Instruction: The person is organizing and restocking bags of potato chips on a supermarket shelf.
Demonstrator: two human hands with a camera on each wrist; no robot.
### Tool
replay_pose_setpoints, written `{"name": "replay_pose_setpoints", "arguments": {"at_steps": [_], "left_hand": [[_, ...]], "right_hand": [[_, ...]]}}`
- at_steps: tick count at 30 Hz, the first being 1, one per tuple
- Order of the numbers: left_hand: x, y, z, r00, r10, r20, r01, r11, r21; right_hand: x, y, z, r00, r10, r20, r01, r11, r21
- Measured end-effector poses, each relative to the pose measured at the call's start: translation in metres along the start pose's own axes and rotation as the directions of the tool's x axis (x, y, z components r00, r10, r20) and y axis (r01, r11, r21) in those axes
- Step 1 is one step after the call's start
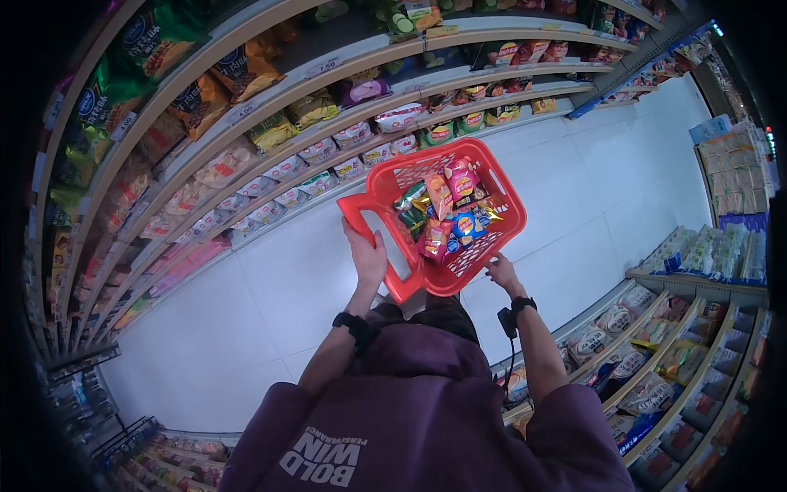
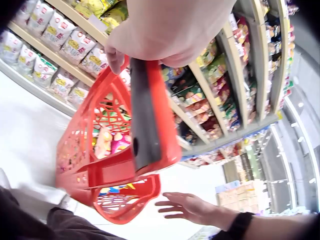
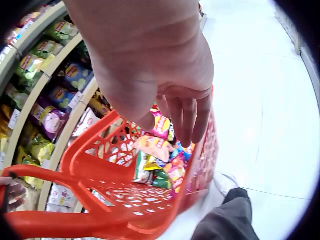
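A red plastic basket [image 1: 443, 283] with several snack bags [image 1: 463, 182] inside is held above the floor in front of the body. My left hand [image 1: 369, 261] grips its red handle [image 1: 399, 289]; in the left wrist view the fingers of that hand [image 2: 167, 32] curl round the handle's end. My right hand [image 1: 502, 272] is near the basket's lower right side, holding nothing. In the left wrist view the right hand [image 2: 192, 207] has its fingers extended; in the right wrist view it [image 3: 155, 75] hangs over the rim, touching or not I cannot tell.
Long shelves [image 1: 328, 70] of snack bags curve along the left and far side. More shelves [image 1: 656, 369] with packages stand at the lower right, and a stack of tan packages [image 1: 732, 176] is at the far right. Pale floor tiles [image 1: 574, 197] run between them.
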State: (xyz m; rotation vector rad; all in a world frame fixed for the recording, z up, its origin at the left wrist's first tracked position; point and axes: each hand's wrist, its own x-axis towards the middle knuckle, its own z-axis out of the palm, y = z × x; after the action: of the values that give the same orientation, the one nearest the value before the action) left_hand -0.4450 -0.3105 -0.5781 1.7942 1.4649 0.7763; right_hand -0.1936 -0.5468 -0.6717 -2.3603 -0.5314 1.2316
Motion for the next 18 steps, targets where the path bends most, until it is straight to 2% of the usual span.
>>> {"name": "replay_pose_setpoints", "arguments": {"at_steps": [1,2,4,5,7,8,9,11,12,13,16,17,18], "left_hand": [[-0.003,0.021,-0.007,0.998,-0.063,0.015,0.065,0.992,-0.104],[-0.002,0.026,-0.004,0.998,-0.063,-0.016,0.061,0.993,-0.097],[-0.002,0.030,-0.005,0.998,0.021,-0.057,-0.018,0.998,0.060],[-0.001,0.038,-0.009,0.999,0.016,-0.032,-0.014,0.997,0.071],[0.003,0.054,-0.011,1.000,0.026,-0.015,-0.024,0.989,0.149],[0.002,0.057,-0.008,0.996,0.075,-0.043,-0.066,0.982,0.179],[0.001,0.056,-0.007,0.995,0.094,-0.017,-0.088,0.965,0.245],[0.000,0.056,-0.008,0.995,0.098,0.014,-0.097,0.942,0.320],[0.000,0.055,-0.008,0.996,0.084,0.018,-0.085,0.940,0.331],[-0.001,0.056,-0.007,0.997,0.068,0.023,-0.072,0.937,0.343],[-0.002,0.057,-0.006,0.999,-0.001,0.039,-0.012,0.943,0.333],[0.001,0.061,-0.004,0.999,0.025,0.037,-0.036,0.940,0.340],[0.003,0.060,-0.001,0.999,0.018,0.040,-0.031,0.939,0.343]], "right_hand": [[-0.004,0.012,-0.010,0.997,0.050,0.052,-0.050,0.999,0.010],[-0.003,0.021,-0.020,0.990,0.095,0.102,-0.098,0.995,0.021],[0.023,0.054,-0.031,0.964,0.120,0.237,-0.122,0.992,-0.003],[0.030,0.053,-0.038,0.959,0.120,0.257,-0.117,0.993,-0.024],[0.060,0.054,-0.038,0.981,0.035,0.188,-0.020,0.997,-0.080],[0.073,0.055,-0.039,0.988,-0.007,0.157,0.024,0.994,-0.111],[0.081,0.044,-0.036,0.995,-0.084,0.060,0.090,0.991,-0.095],[0.105,0.013,-0.030,0.985,-0.170,0.013,0.171,0.983,-0.060],[0.124,0.002,-0.023,0.988,-0.143,0.056,0.143,0.990,-0.007],[0.139,-0.009,-0.015,0.987,-0.114,0.115,0.096,0.985,0.146],[0.200,-0.020,0.017,0.961,-0.205,0.187,0.197,0.979,0.060],[0.220,-0.016,0.025,0.959,-0.206,0.195,0.189,0.977,0.099],[0.237,-0.021,0.028,0.957,-0.186,0.221,0.196,0.980,-0.026]]}}
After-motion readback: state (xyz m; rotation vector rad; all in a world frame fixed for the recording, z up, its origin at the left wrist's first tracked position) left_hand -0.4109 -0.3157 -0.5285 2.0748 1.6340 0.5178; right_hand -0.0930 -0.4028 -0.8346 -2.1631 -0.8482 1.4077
